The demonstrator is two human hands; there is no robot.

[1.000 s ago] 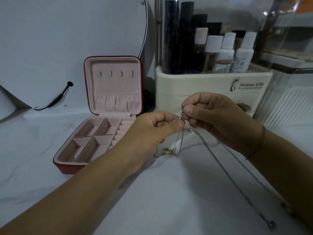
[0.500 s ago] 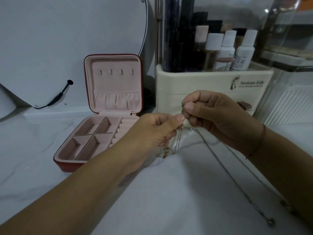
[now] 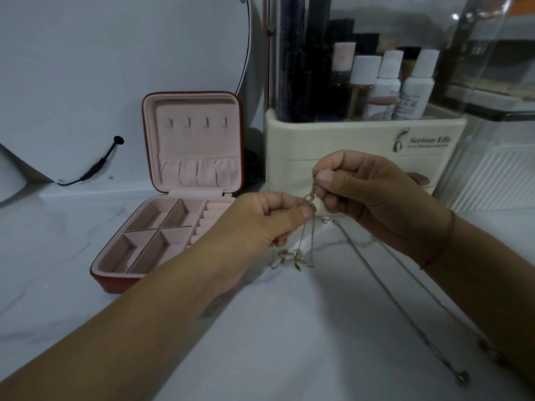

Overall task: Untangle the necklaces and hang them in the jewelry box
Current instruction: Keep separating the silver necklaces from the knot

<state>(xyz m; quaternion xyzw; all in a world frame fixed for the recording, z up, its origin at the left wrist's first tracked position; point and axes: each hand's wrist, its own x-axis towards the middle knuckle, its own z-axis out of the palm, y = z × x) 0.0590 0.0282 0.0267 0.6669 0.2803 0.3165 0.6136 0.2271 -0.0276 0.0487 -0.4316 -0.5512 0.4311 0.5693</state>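
Between left hand [image 3: 260,224] and right hand [image 3: 376,198], necklace [image 3: 307,235] tangle seems partly hidden.

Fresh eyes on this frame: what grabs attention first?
Centre frame, the left hand and right hand pinch a tangle of thin gold chains, loose ends hanging toward the white marble-look counter. Left of them sits the open red jewelry box with pink lining, its four lid hooks bare.
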